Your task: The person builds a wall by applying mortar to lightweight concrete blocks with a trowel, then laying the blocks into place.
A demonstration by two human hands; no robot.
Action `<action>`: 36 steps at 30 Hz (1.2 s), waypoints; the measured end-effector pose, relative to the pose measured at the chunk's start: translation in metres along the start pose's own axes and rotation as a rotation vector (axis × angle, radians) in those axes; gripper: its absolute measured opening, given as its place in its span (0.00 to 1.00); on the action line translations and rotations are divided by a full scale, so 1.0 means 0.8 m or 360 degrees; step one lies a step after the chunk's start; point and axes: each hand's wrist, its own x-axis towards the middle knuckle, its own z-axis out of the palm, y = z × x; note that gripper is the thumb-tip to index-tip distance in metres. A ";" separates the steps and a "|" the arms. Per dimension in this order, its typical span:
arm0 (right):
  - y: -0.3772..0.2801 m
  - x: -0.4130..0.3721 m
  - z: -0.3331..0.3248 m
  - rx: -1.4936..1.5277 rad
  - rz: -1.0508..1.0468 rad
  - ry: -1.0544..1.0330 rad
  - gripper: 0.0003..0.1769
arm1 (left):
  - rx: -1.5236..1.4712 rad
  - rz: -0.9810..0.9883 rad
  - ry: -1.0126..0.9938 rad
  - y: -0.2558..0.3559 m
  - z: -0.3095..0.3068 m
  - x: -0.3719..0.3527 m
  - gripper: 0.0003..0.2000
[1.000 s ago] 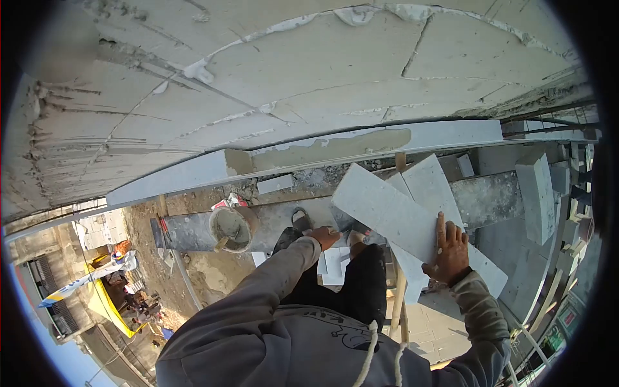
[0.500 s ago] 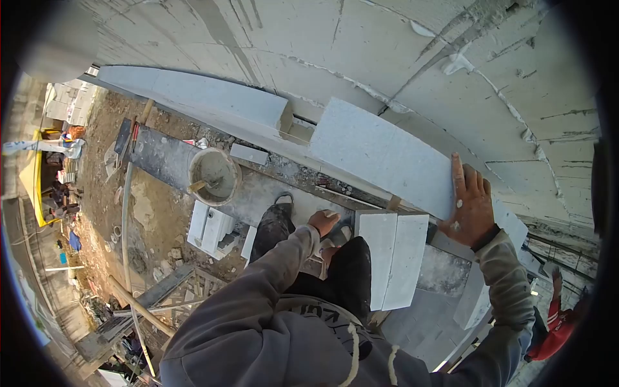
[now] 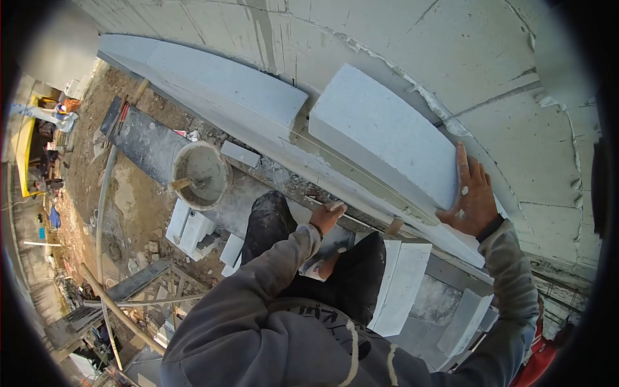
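A white aerated concrete block (image 3: 387, 129) sits on top of the low block wall, turned slightly off its line. My right hand (image 3: 474, 197) lies against the block's right end with fingers stretched out and thumb apart. To its left, a gap separates this block from the row of white blocks (image 3: 225, 80) on the same wall. My left hand (image 3: 327, 218) is in front of the wall near my knees, fingers curled closed. Something small and pale shows at its fingertips; I cannot make out what it is.
A round mortar bucket (image 3: 202, 175) with a wooden-handled tool stands on the dusty platform (image 3: 151, 145). Upright white blocks (image 3: 401, 284) stand by my right knee. The rough block wall (image 3: 309, 45) rises beyond. Poles (image 3: 103, 213) cross at left; a person in red (image 3: 538, 355) is at lower right.
My view has shifted and my knees are bent more. The block now stands at more of an angle, exposing more wall top beneath it. My right hand stays on its end.
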 end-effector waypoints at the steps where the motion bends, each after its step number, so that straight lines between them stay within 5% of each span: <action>1: -0.001 0.002 0.004 0.0025 0.0035 -0.0076 0.66 | -0.0009 0.0008 -0.0007 0.004 0.009 0.002 0.22; 12: -0.005 0.059 0.103 0.0035 -0.0126 -0.0099 0.69 | 0.0020 0.0585 -0.0319 0.014 0.036 0.089 0.23; 24: -0.017 0.101 0.182 0.0148 -0.0053 -0.0311 0.69 | 0.0554 0.0588 -0.0028 -0.020 -0.016 0.142 0.28; 31: -0.021 0.103 0.188 0.0224 -0.0061 -0.0264 0.70 | 0.0373 0.0537 -0.0011 -0.035 -0.013 0.152 0.29; 33: -0.024 0.103 0.193 0.0217 -0.0054 -0.0264 0.70 | 0.0167 0.0749 0.0144 -0.040 -0.009 0.149 0.28; 36: -0.023 0.104 0.198 0.0169 -0.0101 -0.0180 0.69 | 0.0149 0.0611 -0.0034 -0.040 -0.017 0.152 0.26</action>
